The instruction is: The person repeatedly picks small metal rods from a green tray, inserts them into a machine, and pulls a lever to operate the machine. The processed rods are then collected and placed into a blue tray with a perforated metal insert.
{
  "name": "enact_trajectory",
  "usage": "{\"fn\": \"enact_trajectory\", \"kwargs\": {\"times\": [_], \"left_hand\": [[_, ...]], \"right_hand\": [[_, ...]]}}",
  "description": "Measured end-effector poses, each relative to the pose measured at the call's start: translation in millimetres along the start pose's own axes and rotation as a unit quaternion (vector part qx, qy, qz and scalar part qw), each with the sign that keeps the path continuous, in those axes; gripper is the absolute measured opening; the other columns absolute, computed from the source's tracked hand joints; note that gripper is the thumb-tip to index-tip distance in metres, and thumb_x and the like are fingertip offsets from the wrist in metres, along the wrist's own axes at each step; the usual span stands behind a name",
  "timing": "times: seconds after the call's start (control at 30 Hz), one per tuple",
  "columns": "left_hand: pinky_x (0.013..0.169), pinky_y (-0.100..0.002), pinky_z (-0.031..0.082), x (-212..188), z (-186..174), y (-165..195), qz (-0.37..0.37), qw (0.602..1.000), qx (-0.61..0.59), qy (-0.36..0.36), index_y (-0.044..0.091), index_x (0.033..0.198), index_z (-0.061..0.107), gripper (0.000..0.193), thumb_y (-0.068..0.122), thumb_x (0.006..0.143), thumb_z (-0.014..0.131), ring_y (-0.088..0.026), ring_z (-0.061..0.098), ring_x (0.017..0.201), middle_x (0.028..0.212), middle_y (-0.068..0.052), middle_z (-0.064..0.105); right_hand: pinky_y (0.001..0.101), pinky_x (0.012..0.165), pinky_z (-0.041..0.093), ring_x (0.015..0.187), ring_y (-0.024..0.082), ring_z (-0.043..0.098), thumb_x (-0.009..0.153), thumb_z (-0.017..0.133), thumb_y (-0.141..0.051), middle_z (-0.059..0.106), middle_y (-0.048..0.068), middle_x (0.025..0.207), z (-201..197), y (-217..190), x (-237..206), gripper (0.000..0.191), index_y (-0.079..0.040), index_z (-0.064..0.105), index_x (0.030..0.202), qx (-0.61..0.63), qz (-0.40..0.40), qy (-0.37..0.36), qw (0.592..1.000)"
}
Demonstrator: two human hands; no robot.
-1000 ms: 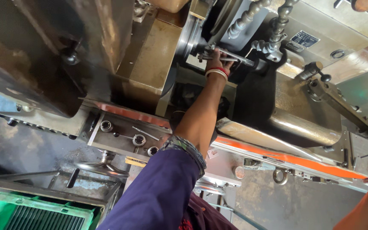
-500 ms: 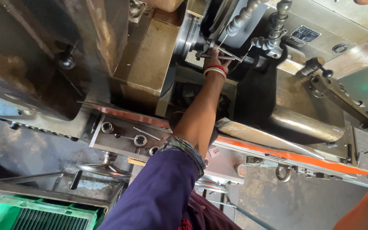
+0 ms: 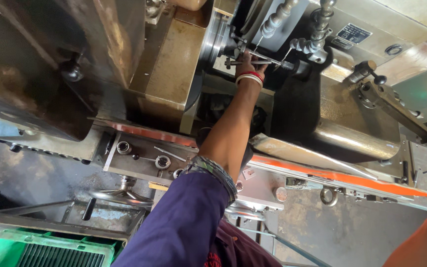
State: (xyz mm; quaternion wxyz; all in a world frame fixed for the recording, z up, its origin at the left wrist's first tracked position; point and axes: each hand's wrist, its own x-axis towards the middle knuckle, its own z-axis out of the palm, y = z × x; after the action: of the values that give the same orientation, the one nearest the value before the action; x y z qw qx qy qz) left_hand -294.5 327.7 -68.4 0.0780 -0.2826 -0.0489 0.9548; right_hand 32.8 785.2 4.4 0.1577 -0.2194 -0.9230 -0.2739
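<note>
Left hand (image 3: 249,63) fingers wrapped on thin metal rod (image 3: 265,61) at lathe chuck (image 3: 222,43), upper centre of frame. Right forearm only at lower right; its fingers out of view. Green crate (image 3: 6,247) lower left.

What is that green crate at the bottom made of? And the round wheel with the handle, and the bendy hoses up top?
The green ribbed crate looks like moulded plastic: bright even colour, thin slats. The round grey handwheel seems to be bare metal, dull silver with a worn shine. The grey segmented coolant hoses are probably plastic beads snapped together, though their sheen leaves metal possible.
</note>
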Motion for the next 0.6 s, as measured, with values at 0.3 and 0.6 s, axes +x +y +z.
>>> {"fn": "enact_trajectory", "kwargs": {"times": [0.3, 0.6], "left_hand": [[0.089, -0.061, 0.055, -7, -1, -6, 0.053, 0.998, 0.033, -0.021, 0.018, 0.116, 0.064, 0.018, 0.023, 0.099, 0.064, -0.018, 0.062, 0.093, 0.096, 0.000, 0.064], [0.081, -0.060, 0.050, -1, -9, -4, 0.052, 0.994, 0.095, 0.027, 0.021, 0.120, 0.065, 0.026, 0.034, 0.098, 0.063, -0.017, 0.065, 0.105, 0.114, 0.000, 0.069]], "right_hand": [[0.0509, 0.064, 0.050, 0.070, 0.042, 0.065, 0.115, 0.046, -0.031, 0.065, 0.026, 0.077, -14, -1, -45, 0.047, 0.008, 0.068, 0.102, 0.090, 0.105, 0.021, 0.990], [0.0512, 0.094, 0.050, 0.108, 0.042, 0.059, 0.112, 0.049, -0.008, 0.058, 0.029, 0.120, -78, -51, -93, 0.026, 0.010, 0.049, 0.130, 0.322, -0.027, 0.275, 0.905]]}}
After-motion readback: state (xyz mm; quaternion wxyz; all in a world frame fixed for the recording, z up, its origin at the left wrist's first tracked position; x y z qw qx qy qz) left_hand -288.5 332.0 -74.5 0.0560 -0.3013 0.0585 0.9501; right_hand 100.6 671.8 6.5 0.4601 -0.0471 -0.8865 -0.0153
